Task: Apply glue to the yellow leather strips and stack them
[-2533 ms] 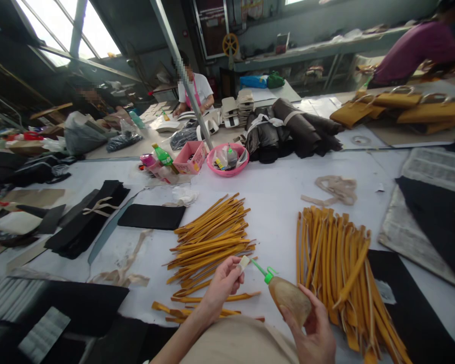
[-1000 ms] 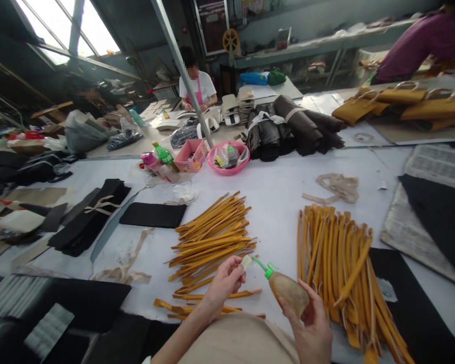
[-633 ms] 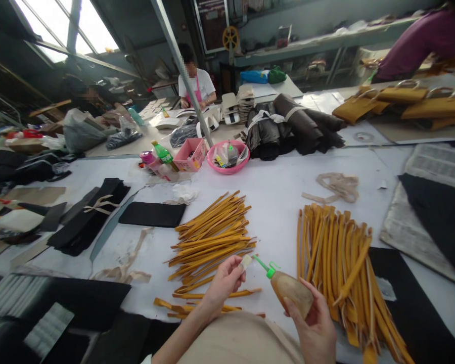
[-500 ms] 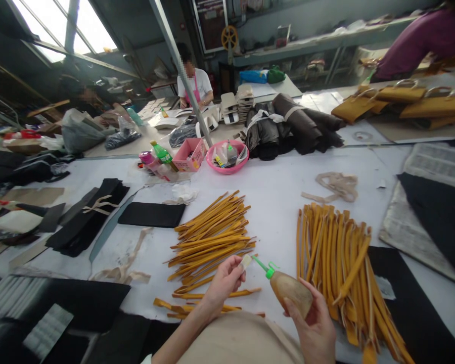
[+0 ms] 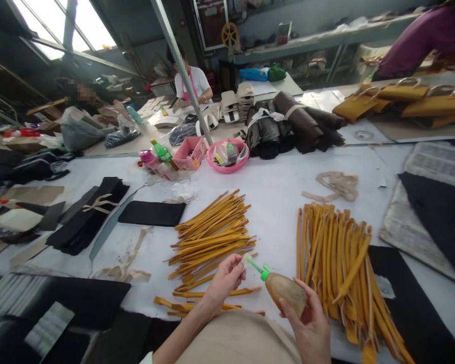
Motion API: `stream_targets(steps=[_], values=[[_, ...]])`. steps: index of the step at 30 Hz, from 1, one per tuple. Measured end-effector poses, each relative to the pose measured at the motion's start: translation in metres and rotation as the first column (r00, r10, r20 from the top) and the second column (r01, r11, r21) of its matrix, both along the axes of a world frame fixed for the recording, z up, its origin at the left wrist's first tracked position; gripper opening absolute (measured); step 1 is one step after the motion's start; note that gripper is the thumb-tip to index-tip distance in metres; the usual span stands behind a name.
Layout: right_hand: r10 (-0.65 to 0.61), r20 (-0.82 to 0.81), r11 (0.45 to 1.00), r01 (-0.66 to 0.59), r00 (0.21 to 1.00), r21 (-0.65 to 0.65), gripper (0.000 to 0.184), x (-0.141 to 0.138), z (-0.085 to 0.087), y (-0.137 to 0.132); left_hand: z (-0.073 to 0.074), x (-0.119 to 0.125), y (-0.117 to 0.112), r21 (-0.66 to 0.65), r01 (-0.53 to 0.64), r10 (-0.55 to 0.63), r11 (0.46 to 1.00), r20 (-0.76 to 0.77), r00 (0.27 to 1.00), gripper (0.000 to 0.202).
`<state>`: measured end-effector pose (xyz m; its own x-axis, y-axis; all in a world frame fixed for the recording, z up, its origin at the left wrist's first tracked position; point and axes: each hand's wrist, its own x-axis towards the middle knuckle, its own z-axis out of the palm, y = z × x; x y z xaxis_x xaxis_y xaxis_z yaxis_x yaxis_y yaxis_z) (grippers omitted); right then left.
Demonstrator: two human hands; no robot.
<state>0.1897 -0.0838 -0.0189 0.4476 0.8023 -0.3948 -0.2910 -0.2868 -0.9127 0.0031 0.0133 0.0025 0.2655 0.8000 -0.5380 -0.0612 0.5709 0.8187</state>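
While the right hand (image 5: 311, 323) curls its fingers around a bottle (image 5: 286, 292), the left hand (image 5: 227, 278) pinches a pale scrap (image 5: 245, 260) at the bottle's nozzle (image 5: 256, 267), straps (image 5: 212, 233) lying either side of it.

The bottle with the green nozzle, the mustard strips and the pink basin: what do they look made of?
Bottle: probably soft plastic, cloudy and brownish, seemingly translucent. Green nozzle: likely smooth plastic, given its bright, even colour. Mustard strips: perhaps leather or imitation leather, smooth-faced, with paler edges. Pink basin: likely smooth plastic, from its even colour and curved wall.
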Motion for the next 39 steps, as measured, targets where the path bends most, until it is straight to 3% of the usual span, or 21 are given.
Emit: stream_targets(steps=[8, 16, 23, 28, 39], values=[[0.009, 0.047, 1.000, -0.008, 0.999, -0.019, 0.066, 0.0006, -0.0053, -0.0013, -0.0007, 0.0011, -0.0004, 0.011, -0.003, 0.003, 1.000, -0.012, 1.000, 0.036], [-0.076, 0.095, 0.997, 0.076, 0.993, 0.001, 0.068, 0.0030, -0.0023, -0.0011, -0.0011, 0.0012, -0.0003, 0.010, 0.003, -0.003, 1.000, -0.017, 1.000, 0.031], [0.007, 0.125, 1.000, -0.005, 0.992, -0.018, 0.069, 0.0025, 0.0022, -0.0042, -0.0005, 0.0024, -0.0006, 0.013, 0.015, -0.014, 1.000, -0.030, 0.999, 0.032], [0.102, 0.217, 0.995, -0.099, 0.971, -0.026, 0.067, 0.0012, -0.0012, -0.0049, -0.0035, 0.0027, -0.0024, 0.095, 0.034, -0.023, 0.995, -0.121, 0.992, 0.031], [0.125, 0.416, 0.992, -0.122, 0.901, -0.034, 0.063, -0.0038, -0.0066, -0.0043, -0.0086, 0.0007, -0.0024, 0.176, 0.093, -0.047, 0.980, -0.248, 0.968, 0.024]])
